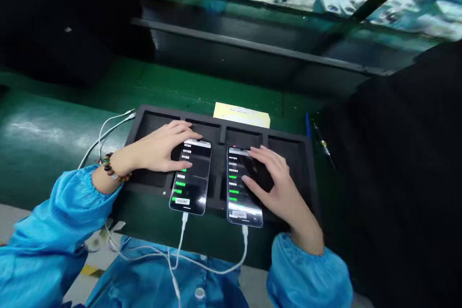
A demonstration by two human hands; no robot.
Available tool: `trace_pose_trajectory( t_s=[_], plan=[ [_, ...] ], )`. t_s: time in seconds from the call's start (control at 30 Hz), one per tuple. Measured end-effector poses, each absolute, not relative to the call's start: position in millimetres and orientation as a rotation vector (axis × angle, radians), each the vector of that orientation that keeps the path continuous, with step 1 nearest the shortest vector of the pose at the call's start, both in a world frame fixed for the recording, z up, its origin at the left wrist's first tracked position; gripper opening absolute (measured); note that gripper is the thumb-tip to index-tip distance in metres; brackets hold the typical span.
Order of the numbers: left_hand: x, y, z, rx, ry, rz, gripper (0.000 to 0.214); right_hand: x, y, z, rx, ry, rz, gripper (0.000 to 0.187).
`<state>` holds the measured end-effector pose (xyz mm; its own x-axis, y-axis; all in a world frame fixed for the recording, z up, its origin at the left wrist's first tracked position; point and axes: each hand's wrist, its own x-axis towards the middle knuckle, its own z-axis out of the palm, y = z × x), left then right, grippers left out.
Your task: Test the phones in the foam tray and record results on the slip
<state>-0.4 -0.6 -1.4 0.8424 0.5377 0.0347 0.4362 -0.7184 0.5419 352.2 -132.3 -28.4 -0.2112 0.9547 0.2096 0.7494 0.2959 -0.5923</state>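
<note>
Two lit smartphones lie side by side on a black foam tray (224,135), each showing a list in white and green text. My left hand (164,147) rests over the upper left part of the left smartphone (197,178), its thumb on or just above the screen and the fingers stretched at the top edge. Over the upper right of the right smartphone (240,202) is my right hand (272,178), with thumb and fingers spread apart. A white charging cable (183,226) is plugged into the left phone's bottom end, and another white cable (245,238) into the right one's.
Behind the tray lies a yellow paper slip (241,114). A blue pen (308,125) and a thin screwdriver-like tool (325,145) are at the right. Loose white cable ends (126,116) lie at the left. Black cloth (407,163) hangs on both sides; co-workers' blue sleeves show beyond.
</note>
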Motion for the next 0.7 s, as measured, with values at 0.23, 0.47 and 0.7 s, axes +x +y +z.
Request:
trace_pose_trajectory(
  t_s=[0.23,0.47,0.7],
  plan=[
    [0.3,-7.7,16.2,2.433,0.759,0.347,0.07,344.0,-146.0,-7.4,-1.61,-1.711,0.339,0.034],
    [-32.5,-107.3,68.9,1.874,1.008,0.103,0.045,323.4,-267.6,-17.0,-1.815,-1.257,0.693,0.043],
    [6.5,-186.6,-3.6,0.665,0.889,0.396,0.072,262.9,-268.5,-31.0,-1.707,-0.669,1.391,0.076]
  ],
)
